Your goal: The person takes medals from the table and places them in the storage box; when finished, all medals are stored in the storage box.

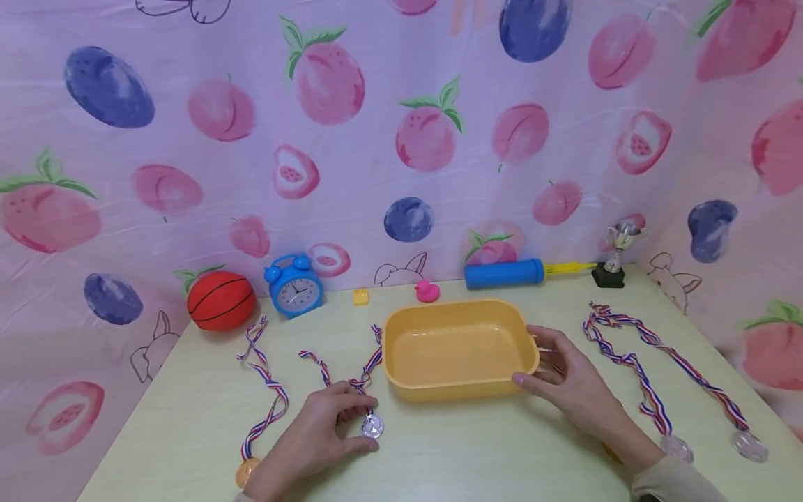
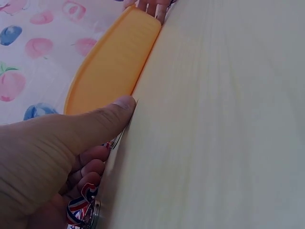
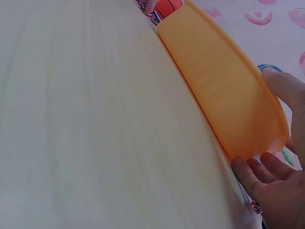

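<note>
A silver medal (image 1: 372, 425) is pinched at its ribbon end by the left hand (image 1: 326, 432); fingers are curled round the striped ribbon (image 1: 370, 362), and the disc lies flat on the table (image 1: 477, 453), just past the fingertips. In the left wrist view the curled fingers (image 2: 90, 167) are seen against the ribbon, thumb stretched forward.

The yellow tray (image 1: 461, 348) is grasped at its near right corner by the right hand (image 1: 574, 383): thumb on the rim, fingers against the outer wall, as confirmed in the right wrist view (image 3: 271, 176). The tray stands between the two hands, just beyond the left hand.

To the left of the left hand a second medal (image 1: 247, 470) is laid out. To the right of the right hand two further medals (image 1: 749, 446) lie with ribbons extended.

Well beyond the hands, along the cloth backdrop, are noted: a ball (image 1: 221, 300), a blue alarm clock (image 1: 293, 286), a pink duck (image 1: 426, 291), a blue pump (image 1: 505, 273), a small trophy (image 1: 617, 254).
</note>
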### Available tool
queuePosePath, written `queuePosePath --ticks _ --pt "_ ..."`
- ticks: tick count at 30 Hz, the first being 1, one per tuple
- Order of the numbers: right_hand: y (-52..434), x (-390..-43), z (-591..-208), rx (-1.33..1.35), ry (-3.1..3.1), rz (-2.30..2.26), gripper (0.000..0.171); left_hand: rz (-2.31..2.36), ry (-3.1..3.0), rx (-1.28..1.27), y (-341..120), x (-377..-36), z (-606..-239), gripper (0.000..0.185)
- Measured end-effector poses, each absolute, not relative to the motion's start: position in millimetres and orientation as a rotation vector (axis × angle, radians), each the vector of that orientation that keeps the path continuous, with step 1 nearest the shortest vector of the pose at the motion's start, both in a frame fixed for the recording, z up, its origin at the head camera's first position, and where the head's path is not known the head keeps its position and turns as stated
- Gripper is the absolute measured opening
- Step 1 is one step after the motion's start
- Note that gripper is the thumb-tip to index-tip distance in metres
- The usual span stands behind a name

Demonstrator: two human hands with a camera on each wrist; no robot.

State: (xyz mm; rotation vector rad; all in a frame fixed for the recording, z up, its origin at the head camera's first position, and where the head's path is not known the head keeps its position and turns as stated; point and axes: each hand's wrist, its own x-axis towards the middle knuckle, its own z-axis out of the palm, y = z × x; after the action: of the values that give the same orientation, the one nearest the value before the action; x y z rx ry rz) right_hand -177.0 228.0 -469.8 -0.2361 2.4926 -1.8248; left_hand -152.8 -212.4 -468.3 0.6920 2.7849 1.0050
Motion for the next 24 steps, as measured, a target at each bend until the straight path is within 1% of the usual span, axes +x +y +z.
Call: queuePosePath --ticks 5,14,18,24 --pt "228.0 -176.7 -469.1 -0.236 2.49 -1.819 0.095 1.003 2.776 0.714 -211.6 -153.9 -467.6 0.049" --pt "227.6 -177.6 -469.4 -0.245 2.478 -1.829 0.096 1.018 2.769 0.72 -210.5 -153.7 -465.1 0.036" --pt "228.2 -177.8 -468.8 -0.244 2.485 -1.817 0.096 1.009 2.777 0.686 -208.4 -153.5 -462.8 0.035" --pt "229.2 -178.1 -467.4 -0.231 2.507 -1.792 0.096 0.926 2.839 0.669 -203.4 -154.0 -458.3 0.04"
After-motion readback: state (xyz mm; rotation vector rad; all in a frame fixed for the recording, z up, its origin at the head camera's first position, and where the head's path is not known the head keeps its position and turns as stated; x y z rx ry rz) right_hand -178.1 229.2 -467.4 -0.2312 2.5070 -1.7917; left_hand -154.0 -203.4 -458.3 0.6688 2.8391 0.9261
